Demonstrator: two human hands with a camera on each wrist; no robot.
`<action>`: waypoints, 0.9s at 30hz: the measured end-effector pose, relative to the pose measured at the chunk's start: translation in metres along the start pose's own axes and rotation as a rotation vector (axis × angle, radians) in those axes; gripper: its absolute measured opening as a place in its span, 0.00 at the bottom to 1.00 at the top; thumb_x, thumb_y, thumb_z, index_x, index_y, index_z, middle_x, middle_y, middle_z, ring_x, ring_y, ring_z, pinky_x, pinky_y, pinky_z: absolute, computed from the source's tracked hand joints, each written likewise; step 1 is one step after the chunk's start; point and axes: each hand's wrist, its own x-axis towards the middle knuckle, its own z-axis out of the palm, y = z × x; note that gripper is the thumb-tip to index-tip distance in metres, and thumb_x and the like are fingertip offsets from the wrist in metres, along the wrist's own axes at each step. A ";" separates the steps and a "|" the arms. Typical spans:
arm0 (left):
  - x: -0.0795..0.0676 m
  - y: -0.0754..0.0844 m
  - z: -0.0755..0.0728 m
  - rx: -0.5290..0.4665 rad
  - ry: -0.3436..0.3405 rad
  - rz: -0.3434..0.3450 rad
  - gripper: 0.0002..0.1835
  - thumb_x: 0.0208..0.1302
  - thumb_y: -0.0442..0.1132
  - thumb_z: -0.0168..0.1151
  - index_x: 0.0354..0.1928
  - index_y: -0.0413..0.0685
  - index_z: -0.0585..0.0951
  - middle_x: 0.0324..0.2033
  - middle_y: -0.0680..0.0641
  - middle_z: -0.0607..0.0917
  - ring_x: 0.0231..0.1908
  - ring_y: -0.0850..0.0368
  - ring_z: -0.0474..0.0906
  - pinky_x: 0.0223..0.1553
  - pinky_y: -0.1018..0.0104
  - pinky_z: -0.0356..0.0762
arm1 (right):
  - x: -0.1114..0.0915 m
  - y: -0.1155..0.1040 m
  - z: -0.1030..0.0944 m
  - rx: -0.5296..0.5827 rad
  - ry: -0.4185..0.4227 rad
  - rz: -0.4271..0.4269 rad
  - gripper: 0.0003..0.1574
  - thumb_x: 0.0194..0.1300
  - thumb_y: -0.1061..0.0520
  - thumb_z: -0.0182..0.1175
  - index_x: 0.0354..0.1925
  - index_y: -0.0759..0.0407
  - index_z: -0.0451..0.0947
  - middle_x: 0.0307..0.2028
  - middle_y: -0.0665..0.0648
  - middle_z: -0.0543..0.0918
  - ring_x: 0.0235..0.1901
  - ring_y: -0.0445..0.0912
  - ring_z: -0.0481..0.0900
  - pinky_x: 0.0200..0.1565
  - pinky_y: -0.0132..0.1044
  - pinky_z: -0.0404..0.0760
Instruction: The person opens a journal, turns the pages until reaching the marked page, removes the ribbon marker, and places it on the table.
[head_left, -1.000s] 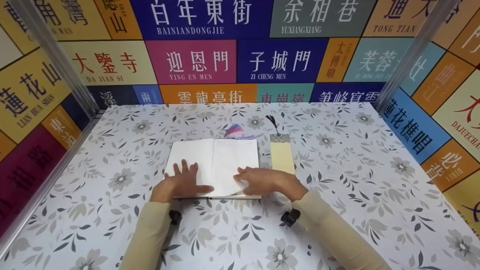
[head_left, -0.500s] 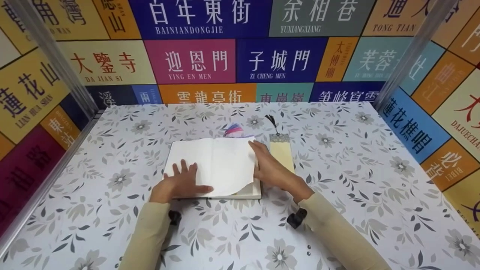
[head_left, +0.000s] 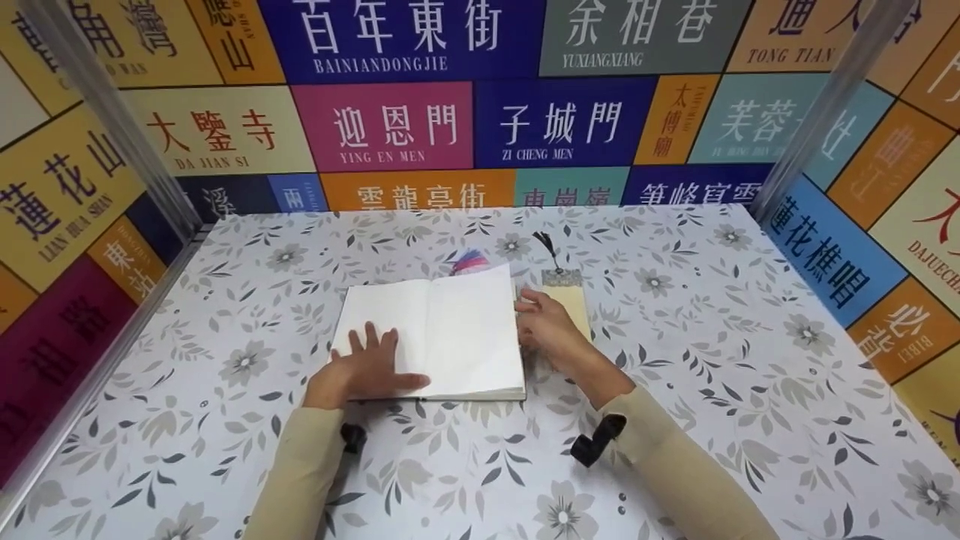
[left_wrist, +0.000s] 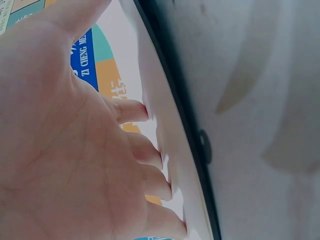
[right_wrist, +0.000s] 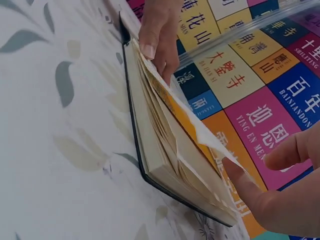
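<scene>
Two bare hands at an open book (head_left: 442, 337), near mid-worktop (head_left: 450, 480); 12 o'clock is the far edge. Risks, my judgement: if the left hand (head_left: 369, 367) eases off, the left page (head_left: 382, 304) could spring up or the book skid; a careless nudge could crease the loose right page (head_left: 476, 322), raised toward 1 o'clock, or let it flop back; the right hand (head_left: 559, 334) could sweep the bookmark (head_left: 574, 300) at 2 o'clock. Fringe (head_left: 470, 261) at 1 o'clock, partly hidden by that page. Left fingers (left_wrist: 142, 147): straight, spread wide, pressed on the left page at 8 o'clock, gripping nothing. Right fingers (right_wrist: 245, 185): at 3 o'clock by the page edge, slightly bent, apart, no pinch seen; contact can't be confirmed.
</scene>
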 end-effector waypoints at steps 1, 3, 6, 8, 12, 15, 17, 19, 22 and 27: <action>0.000 0.000 0.000 0.002 -0.002 -0.002 0.62 0.60 0.74 0.56 0.80 0.40 0.41 0.76 0.25 0.32 0.75 0.22 0.27 0.69 0.20 0.32 | 0.000 0.000 -0.001 0.030 -0.002 0.030 0.44 0.65 0.67 0.46 0.78 0.63 0.49 0.74 0.65 0.63 0.54 0.50 0.74 0.48 0.36 0.76; 0.000 0.000 0.000 0.006 -0.006 -0.005 0.63 0.60 0.74 0.56 0.80 0.41 0.40 0.76 0.25 0.32 0.75 0.23 0.27 0.69 0.20 0.32 | 0.002 0.003 -0.002 0.066 -0.020 0.070 0.43 0.67 0.66 0.47 0.78 0.63 0.50 0.74 0.65 0.63 0.57 0.50 0.74 0.53 0.38 0.78; -0.001 0.000 0.000 0.012 -0.009 -0.009 0.63 0.60 0.75 0.55 0.80 0.41 0.40 0.76 0.26 0.32 0.75 0.23 0.27 0.70 0.21 0.32 | 0.004 0.008 -0.004 0.063 -0.039 0.095 0.42 0.68 0.64 0.51 0.77 0.63 0.52 0.74 0.65 0.64 0.60 0.53 0.75 0.55 0.41 0.81; -0.002 0.000 -0.001 0.018 -0.012 -0.008 0.62 0.60 0.74 0.55 0.80 0.41 0.41 0.76 0.25 0.32 0.75 0.23 0.28 0.69 0.20 0.33 | 0.005 0.011 -0.003 0.055 -0.047 0.101 0.42 0.67 0.65 0.53 0.77 0.62 0.54 0.72 0.65 0.67 0.58 0.53 0.78 0.53 0.41 0.83; -0.003 -0.001 -0.002 0.016 -0.015 -0.005 0.62 0.61 0.73 0.56 0.80 0.40 0.41 0.76 0.24 0.33 0.75 0.21 0.29 0.69 0.19 0.35 | 0.006 0.014 0.000 0.067 -0.061 0.101 0.42 0.65 0.67 0.55 0.75 0.61 0.58 0.69 0.66 0.72 0.52 0.50 0.83 0.46 0.39 0.86; -0.004 -0.003 -0.003 0.012 -0.014 0.009 0.61 0.61 0.73 0.56 0.80 0.39 0.42 0.76 0.23 0.34 0.75 0.21 0.29 0.68 0.19 0.36 | 0.007 0.012 0.002 0.079 -0.059 0.104 0.42 0.65 0.68 0.55 0.75 0.60 0.59 0.67 0.65 0.74 0.49 0.48 0.83 0.43 0.38 0.86; -0.004 -0.005 -0.004 0.021 -0.021 0.035 0.60 0.62 0.71 0.57 0.79 0.38 0.43 0.75 0.22 0.34 0.74 0.20 0.30 0.69 0.20 0.39 | 0.006 0.010 0.003 0.070 -0.049 0.105 0.41 0.65 0.68 0.56 0.75 0.60 0.60 0.67 0.65 0.75 0.48 0.47 0.83 0.43 0.38 0.86; -0.005 -0.006 -0.006 0.021 -0.036 0.065 0.59 0.63 0.69 0.58 0.79 0.38 0.44 0.75 0.22 0.35 0.74 0.19 0.31 0.70 0.22 0.40 | 0.006 0.008 0.003 0.052 -0.042 0.101 0.40 0.65 0.68 0.56 0.74 0.59 0.61 0.66 0.63 0.76 0.48 0.46 0.83 0.43 0.37 0.86; -0.009 -0.011 -0.010 -0.003 -0.054 0.120 0.55 0.65 0.64 0.60 0.79 0.39 0.46 0.75 0.21 0.35 0.73 0.18 0.31 0.72 0.24 0.40 | 0.005 0.003 0.003 0.009 -0.051 0.077 0.38 0.66 0.66 0.56 0.73 0.58 0.63 0.64 0.62 0.78 0.47 0.46 0.84 0.42 0.37 0.85; -0.018 -0.023 -0.015 -0.079 -0.070 0.170 0.49 0.67 0.59 0.60 0.80 0.44 0.50 0.76 0.25 0.35 0.75 0.24 0.30 0.74 0.27 0.36 | 0.005 -0.008 0.004 -0.018 -0.068 0.043 0.35 0.68 0.63 0.55 0.72 0.58 0.65 0.62 0.62 0.80 0.46 0.46 0.85 0.43 0.39 0.86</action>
